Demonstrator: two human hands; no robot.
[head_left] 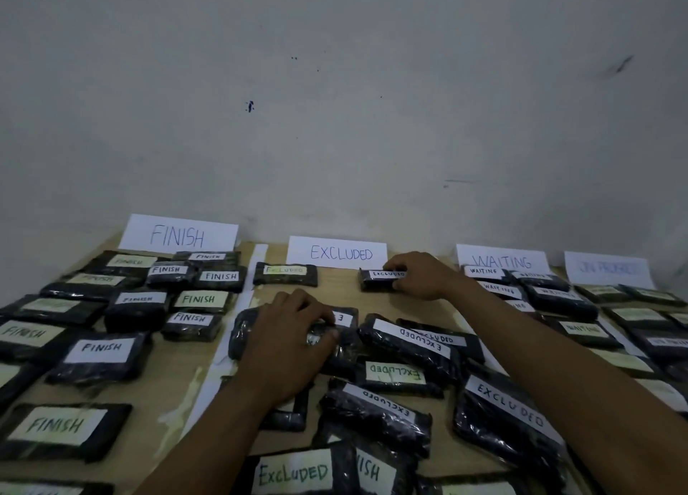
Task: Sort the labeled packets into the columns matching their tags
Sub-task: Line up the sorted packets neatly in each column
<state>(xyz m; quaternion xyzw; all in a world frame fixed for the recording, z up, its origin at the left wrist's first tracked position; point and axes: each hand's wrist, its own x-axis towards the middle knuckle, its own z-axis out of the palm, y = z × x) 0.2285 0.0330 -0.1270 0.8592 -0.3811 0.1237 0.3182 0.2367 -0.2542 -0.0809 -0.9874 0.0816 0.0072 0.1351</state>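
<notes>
Lining up the EXCLUDED column, the right hand (pixel 420 277) grips a dark plastic-wrapped packet (pixel 374 283) below the white paper sign (pixel 337 252) while the left hand (pixel 294 331) curls its fingers (pixel 320 318) round a second dark packet (pixel 242 331), probably the next to place.

Dark flat packets (pixel 100 360), white tags

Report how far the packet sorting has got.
Done: the FINISH column and the WAITING column look filled with matching packets. In hand: the right hand holds an EXCLUDED packet by the EXCLUDED sign, and the left hand grips a dark packet from the jumbled pile. Left: that pile needs lining up, and the ISH-tagged packet lies among EXCLUDED ones.
</notes>
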